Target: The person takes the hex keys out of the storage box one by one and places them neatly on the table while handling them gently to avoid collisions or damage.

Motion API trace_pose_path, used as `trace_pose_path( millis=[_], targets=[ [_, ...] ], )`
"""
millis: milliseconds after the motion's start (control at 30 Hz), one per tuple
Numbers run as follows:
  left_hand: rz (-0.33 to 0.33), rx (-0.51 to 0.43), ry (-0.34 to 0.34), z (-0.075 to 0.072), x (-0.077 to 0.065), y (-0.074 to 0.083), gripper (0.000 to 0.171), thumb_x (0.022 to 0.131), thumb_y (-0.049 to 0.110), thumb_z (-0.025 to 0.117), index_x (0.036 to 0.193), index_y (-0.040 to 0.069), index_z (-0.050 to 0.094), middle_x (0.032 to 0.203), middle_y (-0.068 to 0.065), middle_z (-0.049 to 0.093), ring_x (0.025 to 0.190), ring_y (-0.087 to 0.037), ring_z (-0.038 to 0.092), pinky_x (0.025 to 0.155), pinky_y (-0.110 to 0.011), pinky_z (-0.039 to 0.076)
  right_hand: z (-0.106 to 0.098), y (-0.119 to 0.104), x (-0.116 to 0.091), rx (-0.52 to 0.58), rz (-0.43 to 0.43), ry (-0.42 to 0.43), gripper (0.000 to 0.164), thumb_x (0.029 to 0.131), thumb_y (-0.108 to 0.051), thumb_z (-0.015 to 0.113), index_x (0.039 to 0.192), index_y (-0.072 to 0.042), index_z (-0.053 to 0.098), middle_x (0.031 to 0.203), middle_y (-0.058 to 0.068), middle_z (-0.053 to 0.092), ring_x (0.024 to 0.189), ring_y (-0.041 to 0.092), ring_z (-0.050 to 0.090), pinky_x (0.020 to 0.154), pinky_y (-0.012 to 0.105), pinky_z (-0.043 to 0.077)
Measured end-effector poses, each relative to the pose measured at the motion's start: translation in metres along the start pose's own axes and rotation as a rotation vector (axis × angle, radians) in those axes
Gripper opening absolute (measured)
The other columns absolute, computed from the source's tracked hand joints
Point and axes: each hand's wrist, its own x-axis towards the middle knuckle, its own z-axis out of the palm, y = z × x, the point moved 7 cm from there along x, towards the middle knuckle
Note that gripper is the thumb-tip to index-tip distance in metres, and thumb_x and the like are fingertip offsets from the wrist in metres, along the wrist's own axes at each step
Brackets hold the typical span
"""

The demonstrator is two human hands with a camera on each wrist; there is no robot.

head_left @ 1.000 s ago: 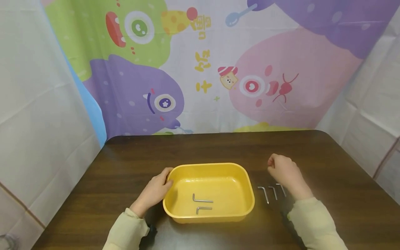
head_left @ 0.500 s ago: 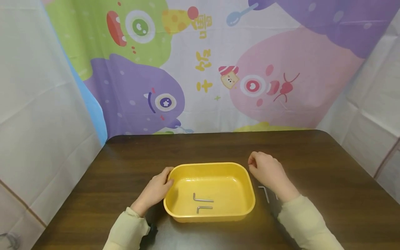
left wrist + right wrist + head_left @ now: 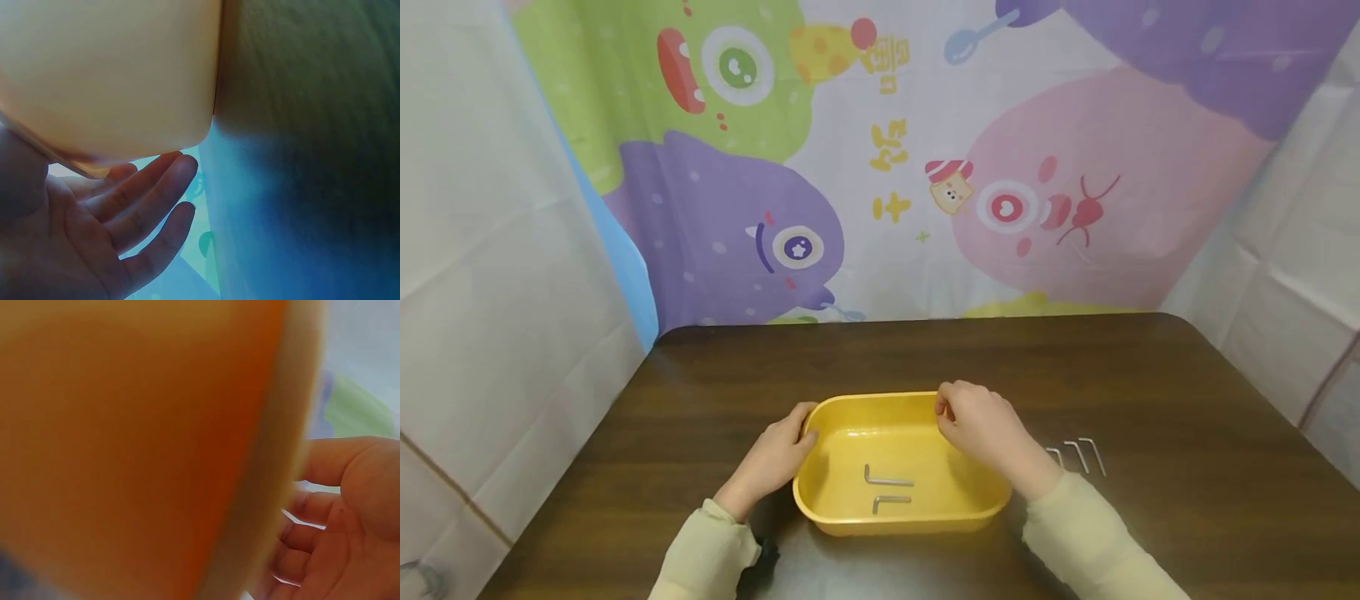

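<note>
A yellow plastic tray (image 3: 902,525) stands on the table with two L-shaped hex keys inside: one key (image 3: 891,482) and, nearer, a second key (image 3: 893,499). My left hand (image 3: 771,458) grips the tray's left rim, thumb over the edge and fingers along the outside. Over the tray's far right part is my right hand (image 3: 985,425), its fingers bent toward the thumb. Whether something lies between those fingertips is hidden; the blurred tray rim (image 3: 269,437) covers them in the right wrist view. Right of the tray lie more hex keys, a middle one (image 3: 1081,457) among them, partly behind the right forearm.
The dark wooden table (image 3: 760,358) extends around the tray. A cartoon-printed cloth (image 3: 895,275) hangs at its far edge, and pale sheets (image 3: 512,250) hang at the sides. A small black object (image 3: 766,562) is under the left sleeve.
My right hand has moved left from above the loose hex keys to over the tray, uncovering keys at the far right. My left hand and the two keys in the tray stay put.
</note>
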Motion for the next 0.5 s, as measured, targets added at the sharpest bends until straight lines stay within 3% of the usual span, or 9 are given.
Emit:
trace_pose_path(
  millis=[300, 500],
  targets=[
    [-0.009, -0.005, 0.001, 0.000, 0.000, -0.001, 0.036, 0.090, 0.017, 0.050, 0.125, 0.010, 0.048, 0.112, -0.011, 0.061, 0.086, -0.019, 0.057, 0.078, -0.039, 0.047, 0.020, -0.034, 0.002, 0.046, -0.031, -0.087, 0.003, 0.077, -0.011, 0.062, 0.077, -0.009, 0.061, 0.070, -0.002, 0.053, 0.063, 0.013, 0.048, 0.061, 0.029, 0.042],
    [-0.010, -0.016, -0.003, 0.001, 0.000, -0.002, 0.035, 0.090, 0.017, 0.050, 0.125, 0.011, 0.049, 0.111, -0.010, 0.061, 0.085, -0.018, 0.057, 0.077, -0.037, 0.047, 0.039, -0.045, -0.001, 0.057, -0.065, -0.165, 0.012, 0.078, -0.013, 0.063, 0.086, -0.004, 0.065, 0.079, 0.004, 0.060, 0.071, 0.019, 0.055, 0.066, 0.034, 0.046]
  ],
)
